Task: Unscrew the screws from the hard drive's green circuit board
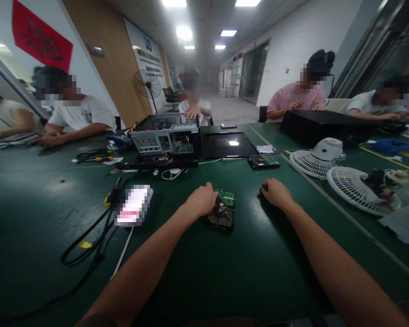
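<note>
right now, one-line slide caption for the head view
Left hand rests on a hard drive while right hand covers a small dark object on the table.

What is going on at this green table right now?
A person works at a green table. Their left hand rests on a hard drive lying circuit-board side up, and their right hand covers a small dark object beside it; what that is cannot be told. Further back lie an opened computer case, a second hard drive and white fan grilles. Other people sit around the table at their own work.
</note>
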Tool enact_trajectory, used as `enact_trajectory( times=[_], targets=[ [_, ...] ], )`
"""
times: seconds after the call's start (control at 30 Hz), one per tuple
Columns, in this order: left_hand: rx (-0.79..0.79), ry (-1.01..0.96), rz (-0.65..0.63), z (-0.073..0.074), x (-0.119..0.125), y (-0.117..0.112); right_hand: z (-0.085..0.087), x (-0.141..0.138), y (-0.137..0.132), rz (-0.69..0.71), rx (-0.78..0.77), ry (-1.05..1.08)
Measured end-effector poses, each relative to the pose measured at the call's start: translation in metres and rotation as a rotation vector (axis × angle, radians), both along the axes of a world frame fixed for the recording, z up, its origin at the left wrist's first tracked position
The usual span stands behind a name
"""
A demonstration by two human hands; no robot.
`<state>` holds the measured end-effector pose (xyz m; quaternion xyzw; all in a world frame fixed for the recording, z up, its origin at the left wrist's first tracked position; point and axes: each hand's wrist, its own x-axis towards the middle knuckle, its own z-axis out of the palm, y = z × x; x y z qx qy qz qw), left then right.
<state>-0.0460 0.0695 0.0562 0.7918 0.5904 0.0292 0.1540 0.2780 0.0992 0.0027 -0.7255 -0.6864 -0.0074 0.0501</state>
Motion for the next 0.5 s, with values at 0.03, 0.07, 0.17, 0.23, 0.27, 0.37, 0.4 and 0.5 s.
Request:
enact_trajectory(
  times=[0.03, 0.07, 0.17, 0.23, 0.27, 0.37, 0.4, 0.5],
  targets=[
    [-0.067, -0.043, -0.003, 0.0, -0.001, 0.0, 0.0, 0.0, 0.0, -0.002, -0.002, 0.002],
    [-0.138, -0.079, -0.007, 0.0, -0.002, 0.0, 0.001, -0.001, 0.0, -0.004, -0.005, 0.005],
    [-0.188, -0.059, 0.006, -0.002, -0.006, 0.004, 0.003, -0.003, -0.001, -0.006, -0.012, 0.023],
    [-0.068, 0.021, 0.031, -0.006, -0.009, 0.009, 0.005, -0.006, -0.001, -0.007, -0.021, 0.043],
    [-0.028, 0.04, 0.04, -0.007, -0.011, 0.012, 0.007, -0.007, -0.001, -0.008, -0.029, 0.058],
    [0.026, 0.068, 0.042, -0.011, -0.017, 0.022, 0.013, -0.012, -0.003, 0.004, -0.072, 0.124],
    [0.032, 0.071, 0.034, -0.012, -0.018, 0.024, 0.015, -0.014, -0.004, 0.015, -0.09, 0.154],
    [0.041, 0.064, -0.001, -0.013, -0.024, 0.029, 0.02, -0.021, -0.009, 0.06, -0.152, 0.268]
  ],
)
